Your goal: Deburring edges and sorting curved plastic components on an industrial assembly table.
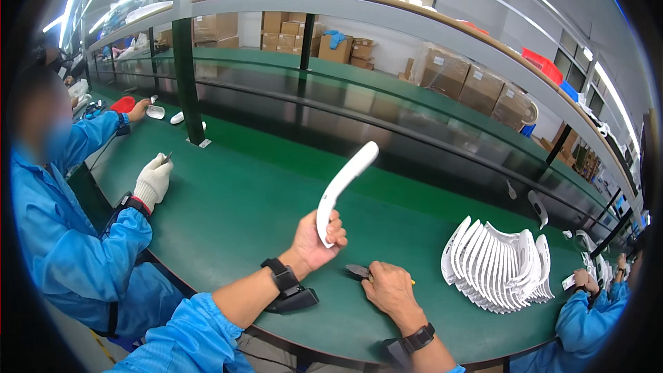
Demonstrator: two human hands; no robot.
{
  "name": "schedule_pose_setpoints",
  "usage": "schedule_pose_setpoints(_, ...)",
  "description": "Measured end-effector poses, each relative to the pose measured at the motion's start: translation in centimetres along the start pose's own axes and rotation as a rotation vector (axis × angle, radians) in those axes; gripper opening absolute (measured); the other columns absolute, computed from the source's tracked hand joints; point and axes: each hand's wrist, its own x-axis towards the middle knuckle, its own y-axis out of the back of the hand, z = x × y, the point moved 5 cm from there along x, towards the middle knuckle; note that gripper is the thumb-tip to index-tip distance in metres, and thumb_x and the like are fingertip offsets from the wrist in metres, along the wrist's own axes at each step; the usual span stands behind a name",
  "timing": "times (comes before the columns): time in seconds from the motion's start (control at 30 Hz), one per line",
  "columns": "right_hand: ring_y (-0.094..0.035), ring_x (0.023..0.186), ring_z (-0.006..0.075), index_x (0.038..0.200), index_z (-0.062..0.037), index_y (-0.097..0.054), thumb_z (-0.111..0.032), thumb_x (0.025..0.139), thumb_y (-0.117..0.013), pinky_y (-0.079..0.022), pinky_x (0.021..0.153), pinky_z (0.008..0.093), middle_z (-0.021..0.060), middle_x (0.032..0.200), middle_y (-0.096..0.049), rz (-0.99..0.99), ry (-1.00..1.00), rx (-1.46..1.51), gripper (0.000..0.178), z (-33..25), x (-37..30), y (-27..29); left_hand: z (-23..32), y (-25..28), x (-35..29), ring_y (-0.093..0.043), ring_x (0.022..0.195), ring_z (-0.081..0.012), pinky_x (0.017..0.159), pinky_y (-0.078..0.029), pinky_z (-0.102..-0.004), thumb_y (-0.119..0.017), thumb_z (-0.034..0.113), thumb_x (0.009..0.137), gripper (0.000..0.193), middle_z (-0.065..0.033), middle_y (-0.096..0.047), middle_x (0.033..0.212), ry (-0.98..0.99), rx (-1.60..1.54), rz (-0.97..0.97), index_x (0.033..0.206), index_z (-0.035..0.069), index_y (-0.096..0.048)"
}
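My left hand (316,240) is closed around the lower end of a white curved plastic handle piece (347,178), which stands up at a tilt above the table. Its free end points up and to the right. My right hand (390,290) rests low over the green table (242,214), wrapped round a pair of pliers (358,271). The dark jaws point left, toward my left wrist, and a bit of yellow grip shows past the fingers. To the right lies a row of similar white curved pieces (494,266), nested closely together.
At the left a co-worker in blue has a gloved hand (153,181) over the table; another co-worker's hands (587,281) are at the far right. A post (185,76) and a raised shelf (414,17) stand beyond. Cardboard boxes (476,90) are stacked behind.
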Motion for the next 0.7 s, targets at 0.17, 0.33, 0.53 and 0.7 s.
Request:
schedule_pose_setpoints(0.17,-0.056,0.060,0.0296,0.071,-0.0026,-0.050,-0.011,0.067,-0.063,-0.045,0.058,0.0407,0.0118,0.063,-0.054,-0.008,-0.005,-0.030,0.017,0.0,0.1,0.0,-0.9,0.1,0.1,-0.038,0.044,-0.0123,0.053,-0.036,-0.0263,-0.041,0.024,0.090,0.023,0.0002,-0.043,0.052,0.090,-0.018,-0.023,0.075,0.009,-0.050)
schedule_pose_setpoints(0.33,-0.055,0.060,0.0307,0.070,-0.0019,-0.049,-0.010,0.066,-0.063,-0.045,0.057,0.0414,0.0127,0.063,-0.054,-0.007,-0.007,-0.013,0.017,0.0,0.1,-0.1,-1.2,0.1,0.1,-0.039,0.043,-0.0133,0.053,-0.039,-0.0284,-0.039,0.025,0.091,0.025,-0.0008,-0.043,0.053,0.068,0.041,-0.025,0.076,0.007,-0.049)
schedule_pose_setpoints(0.53,-0.054,0.059,0.0320,0.070,-0.0011,-0.049,-0.010,0.066,-0.062,-0.044,0.056,0.0424,0.0137,0.062,-0.053,-0.005,-0.002,-0.006,0.017,0.0,0.1,0.0,-1.3,-0.6,-0.2,-0.040,0.043,-0.0142,0.053,-0.040,-0.0297,-0.037,0.021,0.090,0.023,-0.0014,-0.043,0.053,0.050,0.130,-0.038,0.076,0.007,-0.049)
schedule_pose_setpoints(0.7,-0.054,0.060,0.0319,0.070,-0.0011,-0.049,-0.010,0.066,-0.063,-0.044,0.056,0.0426,0.0137,0.063,-0.053,-0.017,-0.013,-0.004,0.017,-0.1,0.2,0.0,-1.4,-0.8,-0.5,-0.040,0.043,-0.0143,0.053,-0.040,-0.0304,-0.036,0.020,0.090,0.023,-0.0015,-0.042,0.053,0.058,0.168,-0.046,0.076,0.007,-0.048)
